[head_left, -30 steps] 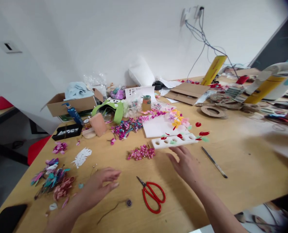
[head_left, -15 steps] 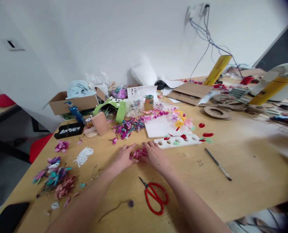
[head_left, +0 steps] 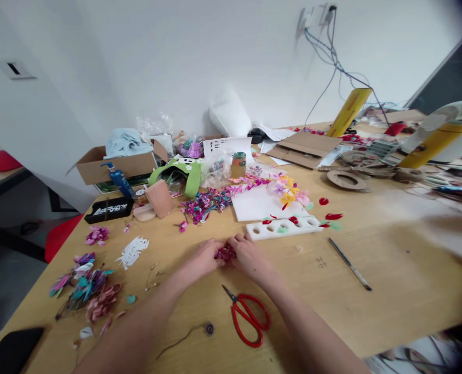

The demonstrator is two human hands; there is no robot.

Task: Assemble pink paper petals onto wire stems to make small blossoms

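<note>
My left hand (head_left: pixel 200 258) and my right hand (head_left: pixel 249 256) are cupped together around a small heap of pink paper flowers (head_left: pixel 225 253) in the middle of the wooden table (head_left: pixel 390 270). Both hands' fingers curl in and press on the heap from either side. Only a little of the pink pile shows between them. Red-handled scissors (head_left: pixel 248 316) lie just in front of my right forearm. A white foam block with round holes (head_left: pixel 283 227) sits behind my right hand.
More paper flowers lie at the left (head_left: pixel 84 289) and in a purple pile (head_left: pixel 205 202) further back. A thin dark stick (head_left: pixel 350 263) lies to the right. An open cardboard box (head_left: pixel 114 163), a blue bottle (head_left: pixel 116 181) and cardboard pieces (head_left: pixel 304 147) crowd the far side.
Both hands came forward from apart and closed around the pink flower heap, then drew it slightly toward me and squeezed it tighter.
</note>
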